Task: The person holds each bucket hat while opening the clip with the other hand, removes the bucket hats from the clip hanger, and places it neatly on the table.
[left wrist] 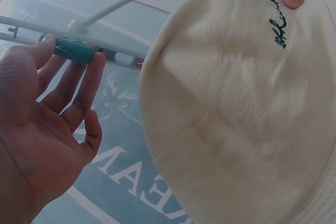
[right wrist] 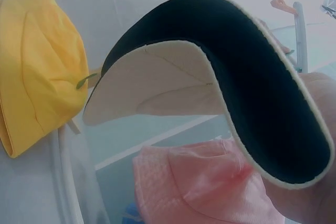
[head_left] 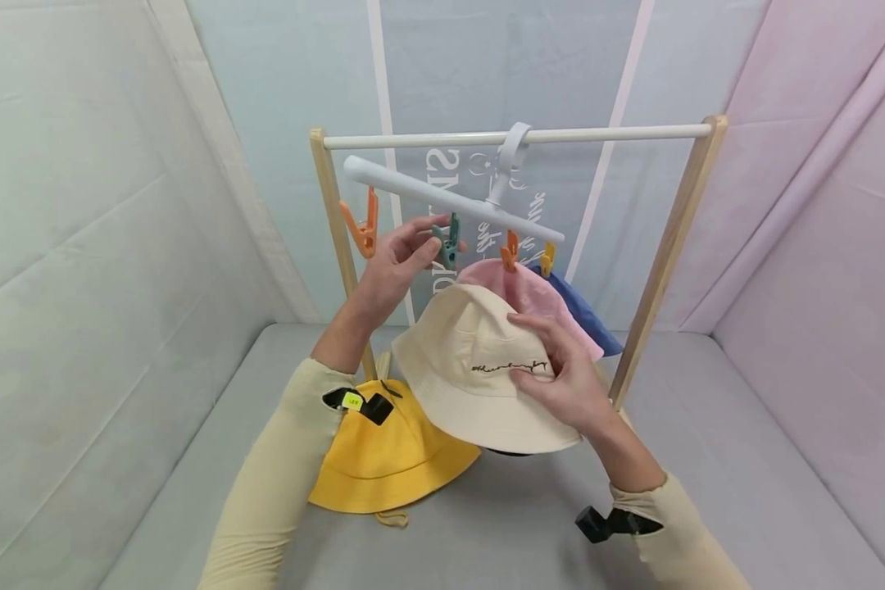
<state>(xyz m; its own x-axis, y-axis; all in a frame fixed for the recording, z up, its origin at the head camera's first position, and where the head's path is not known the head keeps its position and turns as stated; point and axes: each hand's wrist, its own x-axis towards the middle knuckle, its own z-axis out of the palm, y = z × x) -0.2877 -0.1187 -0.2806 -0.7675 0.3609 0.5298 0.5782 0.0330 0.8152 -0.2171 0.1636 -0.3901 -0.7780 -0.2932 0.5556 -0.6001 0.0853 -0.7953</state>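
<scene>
My left hand pinches a green clothespin that hangs from the white hanger; in the left wrist view the thumb and fingertips squeeze the clothespin. With my right hand I grip a cream bucket hat with black script on its front, thumb outside the crown. The hat's top is just below the green clothespin. Its dark lining shows in the right wrist view. Behind it, a pink hat hangs from an orange clothespin, and a blue hat from a yellow clothespin.
The hanger hooks over a white rail on a wooden-legged rack. Another orange clothespin hangs at the hanger's left end. A yellow bucket hat lies on the grey surface by the rack's left leg.
</scene>
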